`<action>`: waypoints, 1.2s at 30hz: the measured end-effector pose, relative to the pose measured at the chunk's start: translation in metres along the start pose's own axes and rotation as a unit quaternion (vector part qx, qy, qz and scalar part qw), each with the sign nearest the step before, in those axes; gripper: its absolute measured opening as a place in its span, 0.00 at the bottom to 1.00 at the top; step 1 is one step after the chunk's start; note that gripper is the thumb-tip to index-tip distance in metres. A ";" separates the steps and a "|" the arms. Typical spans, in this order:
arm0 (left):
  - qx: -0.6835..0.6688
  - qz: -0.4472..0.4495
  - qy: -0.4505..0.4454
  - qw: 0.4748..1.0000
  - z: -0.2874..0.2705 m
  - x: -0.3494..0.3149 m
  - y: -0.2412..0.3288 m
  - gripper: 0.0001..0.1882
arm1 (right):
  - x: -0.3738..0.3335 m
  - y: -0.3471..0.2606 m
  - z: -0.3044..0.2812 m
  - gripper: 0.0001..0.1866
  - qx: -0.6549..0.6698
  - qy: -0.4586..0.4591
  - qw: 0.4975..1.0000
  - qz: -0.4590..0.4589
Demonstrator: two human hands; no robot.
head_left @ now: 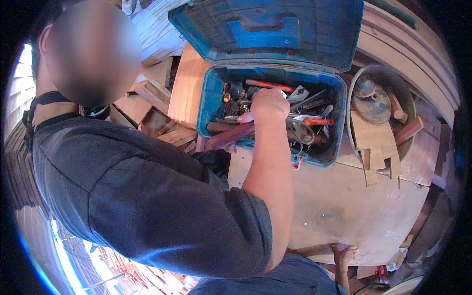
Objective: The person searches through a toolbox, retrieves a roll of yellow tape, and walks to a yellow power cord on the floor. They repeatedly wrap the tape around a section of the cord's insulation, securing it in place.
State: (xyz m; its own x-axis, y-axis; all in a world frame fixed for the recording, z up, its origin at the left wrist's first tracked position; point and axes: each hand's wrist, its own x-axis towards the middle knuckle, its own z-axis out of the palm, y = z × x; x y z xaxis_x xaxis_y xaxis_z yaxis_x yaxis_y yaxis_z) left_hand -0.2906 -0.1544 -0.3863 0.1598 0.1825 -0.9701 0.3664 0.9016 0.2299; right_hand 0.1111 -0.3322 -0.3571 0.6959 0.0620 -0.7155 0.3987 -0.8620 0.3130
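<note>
My right hand (345, 255) rests at the near edge of the wooden tabletop (354, 211), thumb apart from the fingers, with nothing visible in it. My left hand is out of view. Across the table's left side, a co-worker in a dark T-shirt reaches a bare arm into an open blue toolbox (340, 123). The co-worker's hand (270, 103) is among the tools; what its fingers touch is partly hidden. Around it lie a red-handled tool (263, 84), an orange-handled tool (319, 122) and a dark reddish wooden piece (230, 136) leaning over the box's near wall.
The toolbox's blue lid (314, 29) stands raised behind it. To the right is a round tub (412, 98) holding metal discs, wood offcuts and a notched board (368, 135). Scrap wood (135, 108) is piled at the left. Long boards (403, 44) lie at the back right.
</note>
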 end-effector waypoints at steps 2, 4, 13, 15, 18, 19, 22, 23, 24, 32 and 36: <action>-0.007 -0.001 0.001 1.000 0.002 -0.003 -0.006 0.31 | 0.003 0.004 0.002 0.73 -0.010 -0.003 1.000 -0.004; -0.009 0.000 -0.002 1.000 0.002 -0.001 -0.004 0.31 | 0.003 0.001 -0.002 0.73 0.003 -0.013 1.000 -0.003; -0.002 0.013 -0.022 1.000 0.000 -0.001 -0.006 0.30 | 0.007 -0.015 -0.013 0.74 0.020 -0.027 0.999 -0.001; 0.020 0.038 -0.030 0.999 0.003 -0.016 -0.025 0.30 | 0.004 -0.016 -0.024 0.76 0.029 -0.042 0.999 -0.005; 0.252 -0.029 -0.001 0.967 -0.001 -0.014 0.015 0.32 | 0.008 -0.009 -0.003 0.76 0.070 -0.023 0.997 0.015; 0.238 0.042 0.005 0.970 -0.022 0.008 -0.010 0.31 | 0.002 -0.013 -0.004 0.75 0.083 -0.033 0.996 0.031; -0.250 -0.028 -0.016 0.968 -0.012 0.011 -0.031 0.31 | 0.002 -0.016 -0.012 0.73 0.081 -0.045 0.996 0.018; -0.096 -0.006 0.001 0.995 -0.012 0.002 -0.029 0.31 | 0.001 -0.019 -0.019 0.73 0.076 -0.053 0.995 0.023; 0.059 0.017 0.013 0.998 0.008 -0.028 0.023 0.30 | -0.002 -0.027 -0.034 0.73 0.070 -0.056 0.995 0.031; 0.110 0.056 -0.006 0.992 -0.021 -0.007 -0.024 0.33 | -0.011 -0.033 -0.038 0.72 0.072 -0.035 0.996 0.031; -0.090 -0.042 0.112 0.989 0.019 -0.032 0.023 0.23 | -0.004 -0.027 -0.026 0.72 0.053 -0.021 0.998 0.024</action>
State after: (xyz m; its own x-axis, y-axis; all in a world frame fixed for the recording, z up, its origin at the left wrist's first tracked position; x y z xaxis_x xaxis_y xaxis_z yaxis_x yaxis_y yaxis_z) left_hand -0.2699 -0.1471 -0.3490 -0.0780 0.1681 -0.9827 0.1983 0.9686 0.1500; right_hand 0.1127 -0.2960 -0.3465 0.6862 -0.0007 -0.7274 0.2979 -0.9120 0.2819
